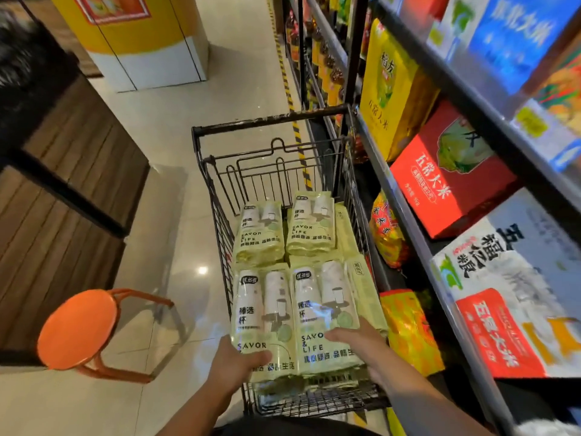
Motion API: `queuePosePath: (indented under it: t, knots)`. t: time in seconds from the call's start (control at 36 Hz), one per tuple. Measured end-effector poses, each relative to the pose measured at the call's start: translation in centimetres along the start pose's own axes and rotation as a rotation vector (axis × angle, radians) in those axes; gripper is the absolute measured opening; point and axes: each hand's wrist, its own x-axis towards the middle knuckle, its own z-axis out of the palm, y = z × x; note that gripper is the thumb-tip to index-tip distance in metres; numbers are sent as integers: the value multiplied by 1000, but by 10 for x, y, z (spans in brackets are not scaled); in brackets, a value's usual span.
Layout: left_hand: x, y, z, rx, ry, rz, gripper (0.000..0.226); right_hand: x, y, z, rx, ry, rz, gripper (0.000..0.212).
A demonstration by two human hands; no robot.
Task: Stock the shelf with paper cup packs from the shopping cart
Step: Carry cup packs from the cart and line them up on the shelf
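Note:
A black wire shopping cart (270,121) stands in the aisle beside the shelf (405,215). Several pale green paper cup packs lie flat in it, two at the far end (283,231) and two near me. My left hand (232,363) grips the near edge of the near left pack (261,313), thumb on top. My right hand (361,347) grips the near right pack (323,306) at its right edge, thumb lying across the front. More packs stand on edge along the cart's right side (349,234).
An orange round stool (78,325) stands on the tiled floor left of the cart. A dark wooden counter (63,184) runs along the left. The shelf on the right holds rice boxes (446,180) and bags (408,328). A yellow-and-white pillar (141,42) stands ahead.

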Motion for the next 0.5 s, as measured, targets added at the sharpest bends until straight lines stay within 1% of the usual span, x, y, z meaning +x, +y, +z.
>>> queuePosePath:
  t: [0.06,0.08,0.11,0.17,0.19,0.22,0.25,0.28,0.31,0.36,0.39,0.44,0.5]
  knots:
    - [4,6,0,19,-29,43,47,-7,-2,-4,59,33,-24,130]
    - [7,11,-2,39,-46,66,49,-11,-3,-7,81,51,-45,137]
    - [12,15,-5,69,-61,74,60,-16,-5,-9,98,70,-48,136]
    - [27,20,-9,88,-119,122,102,-27,-11,-13,133,122,-89,114]
    - [36,22,-13,96,-152,145,118,-33,-14,-13,151,157,-114,101]
    - [41,28,-14,96,-183,180,122,-42,-17,-12,178,184,-132,90]
    - [42,38,-17,107,-212,209,117,-48,-19,-10,189,212,-152,80]
    - [39,48,-19,124,-236,246,106,-56,-23,-5,208,249,-163,71]
    - [33,60,-24,146,-265,272,90,-65,-26,2,220,287,-191,63]
    - [32,71,-28,155,-293,299,45,-78,-30,13,250,336,-238,55]
    - [26,81,-32,149,-313,317,35,-85,-32,21,266,366,-269,52]
    - [24,95,-43,150,-352,337,37,-94,-31,37,296,429,-321,48]
    - [34,97,-50,197,-404,397,26,-104,-30,52,313,474,-337,49]
